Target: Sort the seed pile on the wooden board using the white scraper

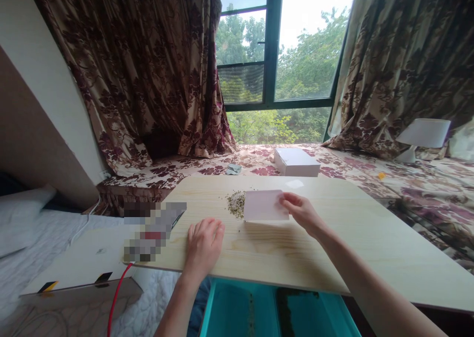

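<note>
— The desk [266,258]?
— Pale, wood-grained; a teal bin [218,305] lies below its near edge.
— The hands?
— Apart: left hand [205,241] resting palm-down, right hand [299,209] pinching a white card [264,205] by its right edge.
— The granules [235,205]?
— Beyond the left hand, the card overlapping their right side; farther, a white box [296,162].

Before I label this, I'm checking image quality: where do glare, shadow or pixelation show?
Head view: sky nearly white through the dark green-framed window; head view: soft shadow under the thin white rectangular card on the pale wooden table; head view: coarse pixel blocks hide detail at the table's left.
</note>
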Demonstrator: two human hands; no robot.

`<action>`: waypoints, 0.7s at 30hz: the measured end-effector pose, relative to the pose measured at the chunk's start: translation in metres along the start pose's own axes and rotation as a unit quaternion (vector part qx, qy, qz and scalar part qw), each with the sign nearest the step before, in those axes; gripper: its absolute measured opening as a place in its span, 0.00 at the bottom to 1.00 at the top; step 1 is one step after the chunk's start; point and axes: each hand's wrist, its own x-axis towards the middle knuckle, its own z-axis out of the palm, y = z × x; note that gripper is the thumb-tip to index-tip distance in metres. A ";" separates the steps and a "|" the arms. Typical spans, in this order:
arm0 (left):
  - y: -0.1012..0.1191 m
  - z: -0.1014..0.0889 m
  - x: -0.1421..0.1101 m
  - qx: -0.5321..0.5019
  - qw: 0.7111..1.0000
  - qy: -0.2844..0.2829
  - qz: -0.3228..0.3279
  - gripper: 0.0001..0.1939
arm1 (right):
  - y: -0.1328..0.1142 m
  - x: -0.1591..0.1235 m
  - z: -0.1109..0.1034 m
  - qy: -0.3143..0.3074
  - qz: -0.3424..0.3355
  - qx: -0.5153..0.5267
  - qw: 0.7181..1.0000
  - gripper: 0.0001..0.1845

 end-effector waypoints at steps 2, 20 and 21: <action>0.000 0.000 0.000 -0.001 1.000 -0.002 -0.003 0.16 | 0.001 0.000 0.002 0.004 0.000 0.000 1.000 0.16; 0.001 -0.001 0.000 -0.003 1.000 -0.003 -0.010 0.16 | -0.002 0.004 0.005 0.009 -0.022 0.005 1.000 0.16; 0.001 -0.001 0.000 -0.002 1.000 -0.005 -0.010 0.16 | -0.002 0.004 0.005 0.009 -0.022 0.003 1.000 0.15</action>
